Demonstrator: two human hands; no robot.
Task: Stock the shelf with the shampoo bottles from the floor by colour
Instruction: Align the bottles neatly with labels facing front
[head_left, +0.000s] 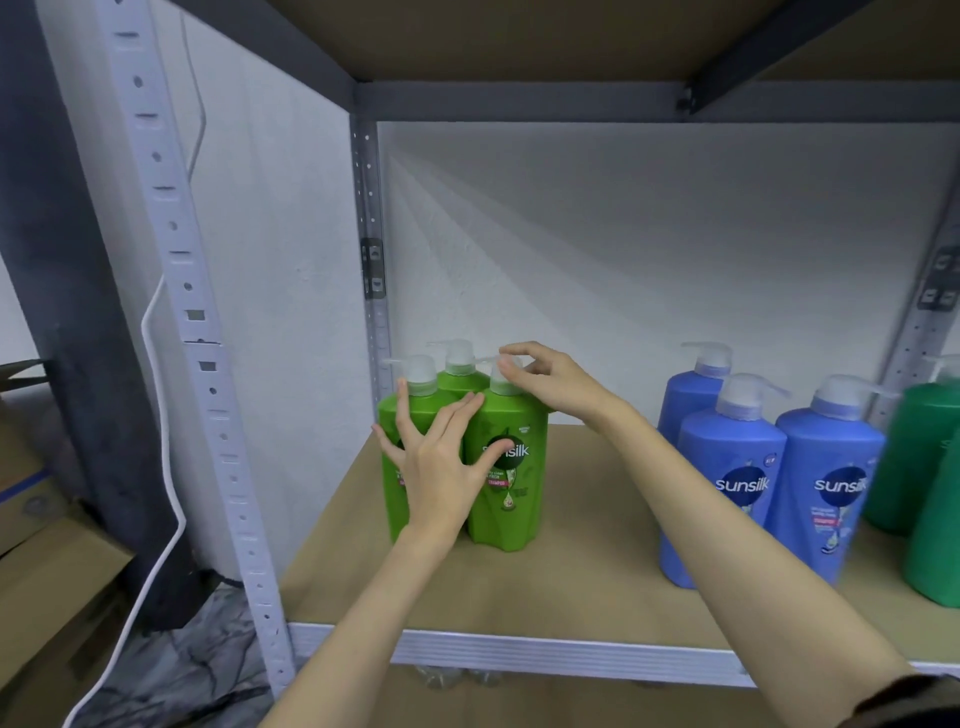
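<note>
brown board is forming the shelf (597, 525), with a pale metal front edge nearest the camera and a white wall behind. both forearms are reaching forward over that edge. the left hand (436, 462) is stretching out flat, fingers spread wide, and pressing against the fronts of the two nearest light green bottles (506, 467), with nothing gripped. the right hand (545, 379) is arching higher with its wrist bent down, thumb and forefinger pinching narrowly on the white pump (501, 376) of the right front bottle. three light green bottles are standing upright in a tight cluster at the shelf's left end, one behind the front pair. well apart to the right, three blue bottles (727, 467) are standing together, and dark green bottles (930, 467) are sitting at the far right edge.
</note>
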